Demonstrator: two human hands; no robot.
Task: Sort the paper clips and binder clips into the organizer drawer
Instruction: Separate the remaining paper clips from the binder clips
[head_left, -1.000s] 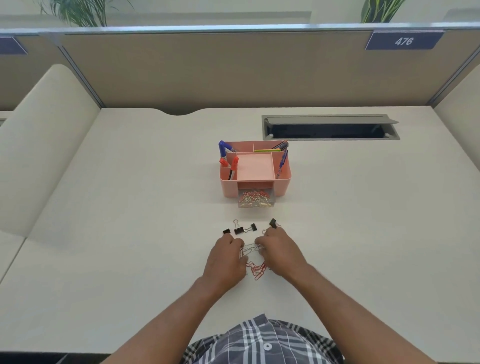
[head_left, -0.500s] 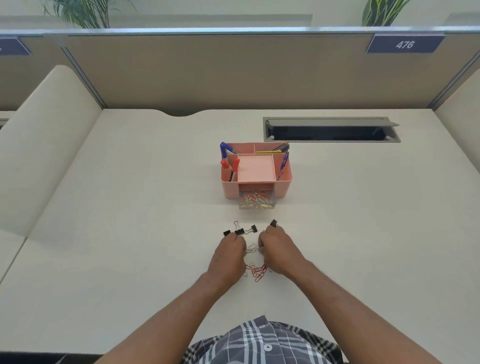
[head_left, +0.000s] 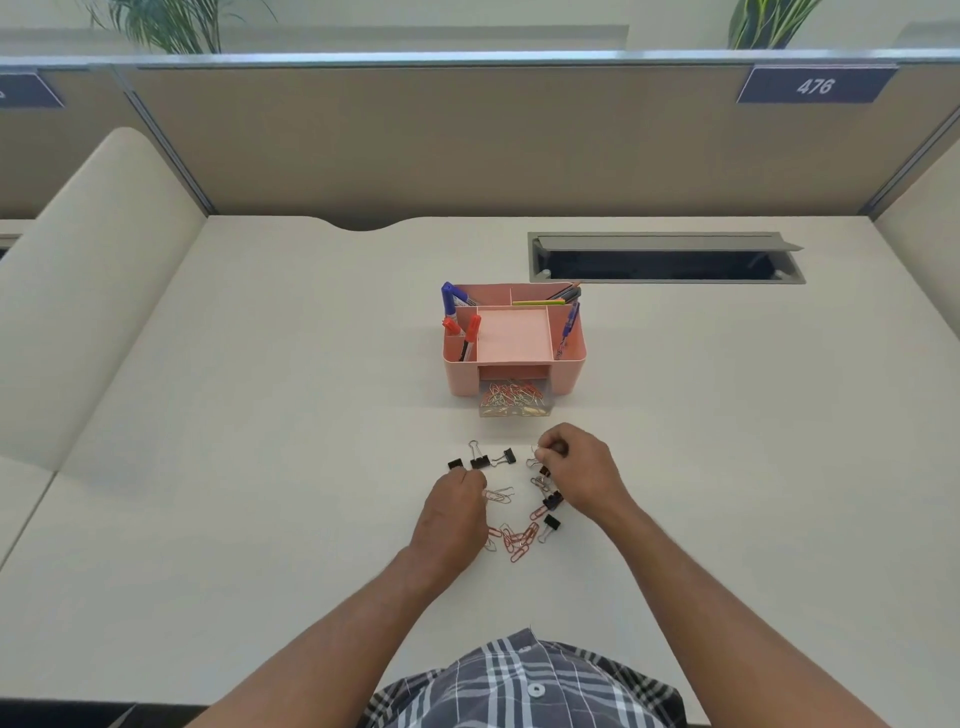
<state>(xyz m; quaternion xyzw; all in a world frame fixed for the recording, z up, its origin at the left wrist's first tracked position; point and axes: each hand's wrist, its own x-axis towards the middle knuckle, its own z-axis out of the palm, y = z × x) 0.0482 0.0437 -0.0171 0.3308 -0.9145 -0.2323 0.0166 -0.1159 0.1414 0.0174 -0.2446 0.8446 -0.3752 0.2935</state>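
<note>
A pink organizer (head_left: 569, 371) stands mid-desk, and its clear drawer (head_left: 514, 410) is pulled out with many paper clips inside. In front lie three black binder clips (head_left: 479, 462) in a row, and two more (head_left: 551, 523) sit further right. Red paper clips (head_left: 515, 540) are scattered between my hands. My left hand (head_left: 453, 517) has curled fingers pinching silver paper clips (head_left: 500, 494) on the desk. My right hand (head_left: 584, 467) pinches a binder clip at its fingertips; only the clip's wire handle (head_left: 532, 460) shows.
Blue and red markers (head_left: 457, 317) and pens stand in the organizer's outer compartments. A grey cable hatch (head_left: 665, 257) is open in the desk at the back right. Beige partition walls (head_left: 467, 145) close off the desk's rear and sides.
My hands have drawn apart. The right hand moved forward and right to the binder clip, uncovering more clips beneath it. The left hand stayed by the silver paper clips.
</note>
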